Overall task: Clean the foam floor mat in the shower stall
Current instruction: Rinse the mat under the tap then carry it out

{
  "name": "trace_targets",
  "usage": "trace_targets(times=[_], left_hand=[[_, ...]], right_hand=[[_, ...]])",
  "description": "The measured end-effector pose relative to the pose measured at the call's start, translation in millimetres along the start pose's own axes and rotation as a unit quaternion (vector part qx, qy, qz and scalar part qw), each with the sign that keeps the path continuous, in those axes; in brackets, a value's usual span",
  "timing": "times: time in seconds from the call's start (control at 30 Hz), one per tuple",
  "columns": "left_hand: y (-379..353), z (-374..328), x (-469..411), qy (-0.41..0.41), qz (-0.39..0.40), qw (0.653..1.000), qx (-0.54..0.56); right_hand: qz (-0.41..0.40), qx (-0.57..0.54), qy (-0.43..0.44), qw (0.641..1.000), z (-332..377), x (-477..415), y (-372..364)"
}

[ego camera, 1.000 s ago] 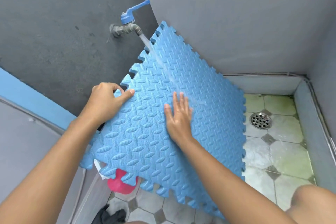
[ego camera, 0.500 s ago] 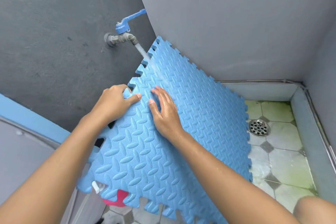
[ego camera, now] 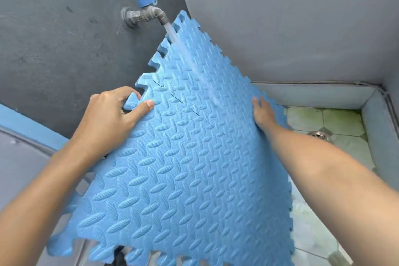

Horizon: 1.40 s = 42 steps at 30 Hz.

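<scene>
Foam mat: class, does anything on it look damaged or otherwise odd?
Yes. The foam mat has thin dark cracks running diagonally across its upper part, between the left hand and right hand, like small tears. Green staining also marks the floor tiles.

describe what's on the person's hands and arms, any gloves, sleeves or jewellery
No gloves on the left hand or right hand. Both forearms are bare to the picture's edge: no sleeve, watch or bracelet shows. The left thumbnail is short and unpainted, and no ring shows there. The right hand is blurred, so a ring cannot be ruled out.
</scene>
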<state>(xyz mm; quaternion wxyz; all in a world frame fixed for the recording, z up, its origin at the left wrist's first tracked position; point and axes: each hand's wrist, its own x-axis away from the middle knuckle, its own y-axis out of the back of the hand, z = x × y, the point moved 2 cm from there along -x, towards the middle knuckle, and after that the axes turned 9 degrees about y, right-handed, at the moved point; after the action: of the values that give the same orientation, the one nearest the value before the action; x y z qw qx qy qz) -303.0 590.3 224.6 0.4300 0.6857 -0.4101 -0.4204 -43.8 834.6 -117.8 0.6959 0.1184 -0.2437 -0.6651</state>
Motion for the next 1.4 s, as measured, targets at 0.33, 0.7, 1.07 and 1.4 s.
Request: trace_targets(times=[0.33, 0.7, 1.07, 1.4], left_hand=[[-3.0, -4.8, -0.9, 0.006, -0.013, 1.000, 0.006], [0.3, -5.7, -3.5, 0.027, 0.010, 0.999, 0.015], [4.5, -12.3, -17.2, 0.006, 0.003, 1.000, 0.003], [7.0, -17.4, -24.3, 0.012, 0.004, 1.000, 0.019]], right_hand=[[-0.030, -0.075, 0.120, 0.989, 72.2, 85.8, -34.6], [0.001, -0.046, 0.262, 0.964, 31.3, 243.2, -42.1], [-0.010, -0.049, 0.143, 0.988, 52.8, 252.1, -49.7], [0.027, -0.050, 0.385, 0.921, 139.3, 297.9, -46.3]])
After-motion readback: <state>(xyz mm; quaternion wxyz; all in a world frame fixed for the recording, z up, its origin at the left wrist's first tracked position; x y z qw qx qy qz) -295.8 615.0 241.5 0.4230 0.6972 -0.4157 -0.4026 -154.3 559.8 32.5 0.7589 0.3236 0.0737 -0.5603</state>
